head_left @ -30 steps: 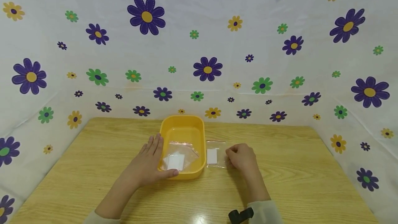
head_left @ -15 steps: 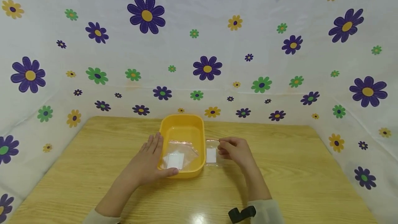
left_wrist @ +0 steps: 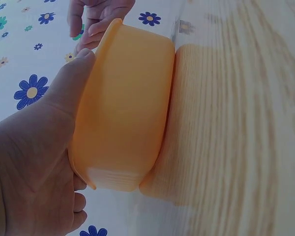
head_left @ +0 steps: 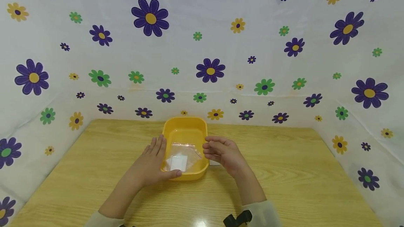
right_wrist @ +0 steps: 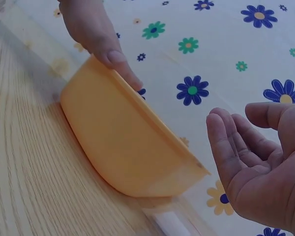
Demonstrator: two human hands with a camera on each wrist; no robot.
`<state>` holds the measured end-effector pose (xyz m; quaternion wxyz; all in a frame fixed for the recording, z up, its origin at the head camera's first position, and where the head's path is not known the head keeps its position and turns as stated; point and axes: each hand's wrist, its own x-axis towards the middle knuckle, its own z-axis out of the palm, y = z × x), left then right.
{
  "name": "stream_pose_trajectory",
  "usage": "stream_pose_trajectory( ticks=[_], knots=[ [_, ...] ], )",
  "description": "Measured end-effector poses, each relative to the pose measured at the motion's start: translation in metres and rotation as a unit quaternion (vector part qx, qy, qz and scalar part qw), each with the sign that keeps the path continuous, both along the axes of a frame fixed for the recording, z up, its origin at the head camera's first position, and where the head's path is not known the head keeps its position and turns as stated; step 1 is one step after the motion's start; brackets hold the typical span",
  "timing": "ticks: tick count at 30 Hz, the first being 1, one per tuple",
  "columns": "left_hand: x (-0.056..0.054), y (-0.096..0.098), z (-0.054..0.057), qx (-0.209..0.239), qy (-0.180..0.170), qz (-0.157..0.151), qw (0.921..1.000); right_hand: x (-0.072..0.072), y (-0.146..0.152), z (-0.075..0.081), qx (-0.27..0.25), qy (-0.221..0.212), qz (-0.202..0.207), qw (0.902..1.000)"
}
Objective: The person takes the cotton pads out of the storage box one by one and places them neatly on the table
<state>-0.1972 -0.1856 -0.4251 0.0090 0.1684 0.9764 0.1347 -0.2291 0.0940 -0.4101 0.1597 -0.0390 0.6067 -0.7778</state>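
Head view from above, wrist views close, tub (left_wrist: 128, 103) in all

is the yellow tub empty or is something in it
Not empty: the head view shows clear plastic and a white piece inside the yellow tub.

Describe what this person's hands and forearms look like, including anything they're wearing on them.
Both the left hand and right hand are bare, with no gloves or rings showing. The left sleeve and right sleeve are plain off-white, ending above the wrists. A chunky black attachment sits by the right cuff; no cable is visible.
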Motion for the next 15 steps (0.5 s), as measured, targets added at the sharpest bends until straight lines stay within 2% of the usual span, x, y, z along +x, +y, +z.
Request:
stream_pose_trajectory(
  ticks=[8,15],
  knots=[
    [0.001,0.001,0.000,0.002,0.010,-0.004,0.9999,0.003,-0.013,0.000,0.012,0.004,0.022,0.9997],
    [0.000,0.000,0.000,-0.001,0.010,-0.002,0.9999,0.001,-0.019,0.000,0.053,0.004,0.039,0.9978]
  ],
)
